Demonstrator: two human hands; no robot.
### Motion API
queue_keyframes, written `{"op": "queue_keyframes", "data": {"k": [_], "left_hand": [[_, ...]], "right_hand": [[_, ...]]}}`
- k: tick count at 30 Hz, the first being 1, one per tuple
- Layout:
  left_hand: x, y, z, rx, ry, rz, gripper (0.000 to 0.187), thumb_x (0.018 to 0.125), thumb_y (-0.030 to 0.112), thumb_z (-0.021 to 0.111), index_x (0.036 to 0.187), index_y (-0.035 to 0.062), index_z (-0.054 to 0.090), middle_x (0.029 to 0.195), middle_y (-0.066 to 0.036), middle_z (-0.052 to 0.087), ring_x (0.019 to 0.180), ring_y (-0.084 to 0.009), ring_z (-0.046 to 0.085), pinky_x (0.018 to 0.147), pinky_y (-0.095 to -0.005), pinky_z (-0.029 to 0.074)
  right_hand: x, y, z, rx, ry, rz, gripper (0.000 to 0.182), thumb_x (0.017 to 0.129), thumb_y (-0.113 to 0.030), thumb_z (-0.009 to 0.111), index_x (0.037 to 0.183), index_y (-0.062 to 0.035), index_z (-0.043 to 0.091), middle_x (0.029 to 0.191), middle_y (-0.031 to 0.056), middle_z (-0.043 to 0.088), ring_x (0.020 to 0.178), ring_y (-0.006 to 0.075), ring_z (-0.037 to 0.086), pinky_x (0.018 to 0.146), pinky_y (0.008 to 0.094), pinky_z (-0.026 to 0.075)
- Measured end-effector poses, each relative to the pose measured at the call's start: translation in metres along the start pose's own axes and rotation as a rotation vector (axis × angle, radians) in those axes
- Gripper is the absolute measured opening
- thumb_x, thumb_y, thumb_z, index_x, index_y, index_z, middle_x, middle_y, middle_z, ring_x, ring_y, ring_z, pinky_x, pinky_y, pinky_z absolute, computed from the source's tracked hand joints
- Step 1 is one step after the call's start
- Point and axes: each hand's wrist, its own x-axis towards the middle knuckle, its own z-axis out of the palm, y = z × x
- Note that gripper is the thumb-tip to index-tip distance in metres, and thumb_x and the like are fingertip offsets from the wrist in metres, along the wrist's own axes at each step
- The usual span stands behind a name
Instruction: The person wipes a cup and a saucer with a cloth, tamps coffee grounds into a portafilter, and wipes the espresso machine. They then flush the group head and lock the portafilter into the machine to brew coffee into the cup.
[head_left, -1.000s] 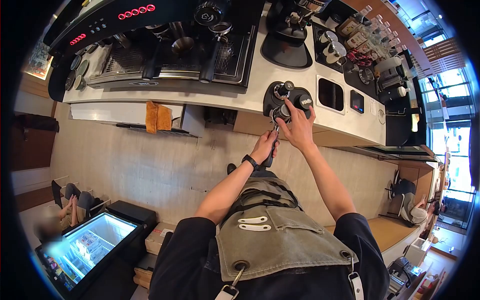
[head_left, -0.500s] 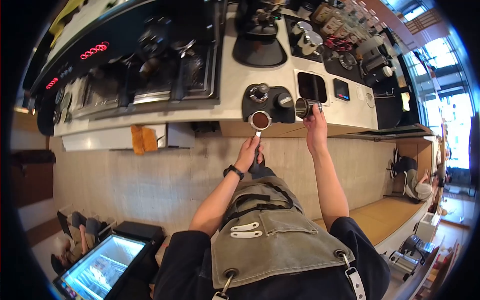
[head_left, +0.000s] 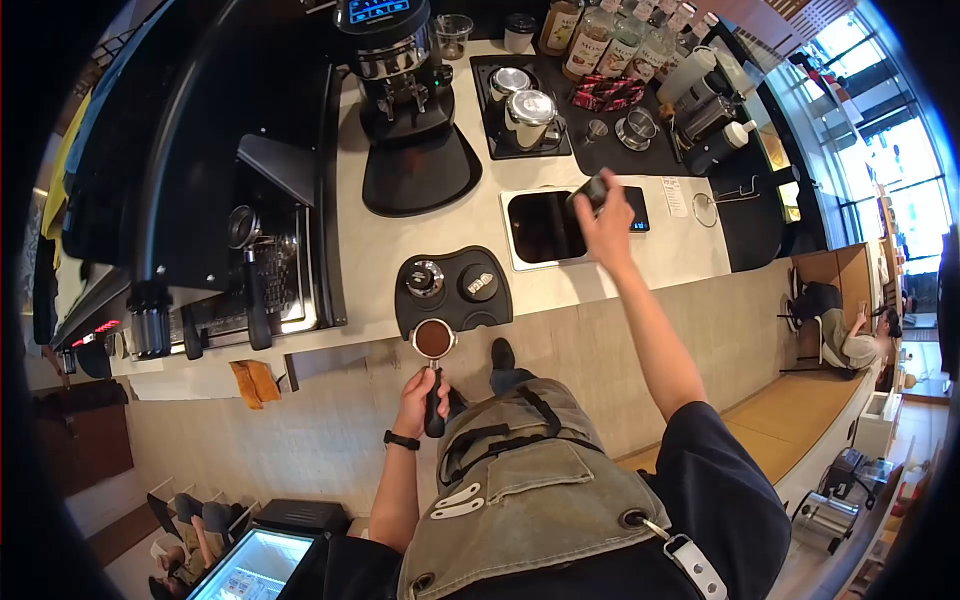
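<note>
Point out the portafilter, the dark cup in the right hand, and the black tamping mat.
portafilter (head_left: 433,340), head view, on the coffee-filled basket.
dark cup (head_left: 592,188), head view, on its side above the right hand's fingers.
black tamping mat (head_left: 452,310), head view, on its bare front edge.

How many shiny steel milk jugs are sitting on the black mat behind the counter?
2: one shiny steel milk jug at the mat's back left, the other shiny steel milk jug just in front and right of it, on the black mat. More may be hidden.
</note>
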Motion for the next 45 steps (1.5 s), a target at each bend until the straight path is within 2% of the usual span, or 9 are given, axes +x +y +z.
{"op": "queue_keyframes", "data": {"k": [3,9,20,23,25,27,29,34,45], "left_hand": [[0.000,-0.002,-0.005,0.020,0.008,0.006,0.029,0.111,0.032,0.049,0.116,0.0032,0.055,0.082,-0.006,0.058,0.055,-0.0165,0.057,0.050,-0.0321,0.049],[-0.007,0.002,0.012,0.026,0.097,0.012,0.031,0.109,0.031,0.054,0.116,0.0016,0.057,0.083,-0.005,0.060,0.055,-0.0139,0.056,0.051,-0.0287,0.048],[-0.004,-0.005,0.005,0.014,0.069,0.037,0.031,0.110,0.032,0.054,0.114,0.0020,0.057,0.084,-0.004,0.060,0.056,-0.0127,0.055,0.053,-0.0277,0.047],[-0.003,-0.003,0.006,0.003,0.037,0.040,0.030,0.110,0.031,0.052,0.115,0.0020,0.057,0.084,-0.004,0.059,0.057,-0.0128,0.055,0.053,-0.0282,0.047],[-0.003,-0.005,0.004,-0.003,0.002,0.055,0.030,0.111,0.031,0.050,0.115,0.0025,0.058,0.085,-0.004,0.059,0.059,-0.0130,0.055,0.055,-0.0289,0.048],[-0.002,-0.004,0.003,0.005,-0.018,0.064,0.029,0.111,0.031,0.050,0.114,0.0028,0.057,0.084,-0.004,0.058,0.059,-0.0128,0.054,0.055,-0.0283,0.047],[-0.001,-0.008,0.000,-0.010,-0.033,0.069,0.029,0.111,0.030,0.049,0.114,0.0030,0.058,0.084,-0.004,0.058,0.059,-0.0127,0.054,0.054,-0.0282,0.047],[0.005,-0.015,-0.007,-0.014,-0.081,0.105,0.031,0.110,0.034,0.054,0.115,0.0038,0.057,0.084,-0.002,0.059,0.058,-0.0119,0.054,0.052,-0.0279,0.046],[0.008,-0.019,-0.010,-0.073,-0.108,0.097,0.027,0.108,0.034,0.057,0.107,0.0075,0.056,0.081,-0.002,0.059,0.054,-0.0117,0.055,0.050,-0.0275,0.046]], "right_hand": [[0.065,0.039,-0.027,0.279,-0.030,0.151,0.068,0.085,-0.024,0.076,0.136,0.0026,0.041,0.124,0.0279,0.062,0.113,0.0394,0.065,0.099,0.0443,0.051],[0.157,0.103,-0.042,-0.825,-0.405,-0.109,0.068,0.070,-0.038,0.086,0.126,-0.0129,0.057,0.121,0.0150,0.066,0.117,0.0403,0.061,0.091,0.0611,0.045],[0.173,0.095,-0.019,-0.771,-0.452,-0.059,0.082,0.069,-0.040,0.087,0.136,-0.0066,0.054,0.123,0.0205,0.069,0.117,0.0436,0.063,0.098,0.0621,0.042],[0.139,0.049,-0.049,-0.757,-0.244,-0.097,0.074,0.075,-0.042,0.085,0.133,-0.0041,0.057,0.122,0.0203,0.069,0.115,0.0420,0.063,0.097,0.0573,0.046],[0.092,0.007,-0.040,-0.236,-0.281,-0.300,0.058,0.084,-0.035,0.082,0.127,-0.0014,0.063,0.120,0.0187,0.069,0.111,0.0361,0.066,0.096,0.0449,0.051],[0.030,-0.071,-0.020,0.094,-0.734,-0.058,0.066,0.080,-0.030,0.086,0.137,-0.0075,0.062,0.119,0.0175,0.068,0.109,0.0361,0.067,0.096,0.0442,0.053],[-0.019,-0.109,0.006,0.053,-0.817,-0.509,0.069,0.079,-0.030,0.086,0.140,-0.0115,0.059,0.124,0.0201,0.067,0.102,0.0384,0.069,0.090,0.0427,0.057],[-0.055,-0.143,0.049,-0.283,-1.023,-0.419,0.071,0.074,-0.023,0.084,0.139,-0.0157,0.056,0.118,0.0260,0.064,0.100,0.0433,0.069,0.090,0.0475,0.057],[-0.107,-0.237,0.038,-0.052,-1.046,-0.524,0.064,0.074,-0.016,0.084,0.133,-0.0107,0.058,0.126,0.0226,0.062,0.109,0.0440,0.066,0.093,0.0495,0.055]]}}
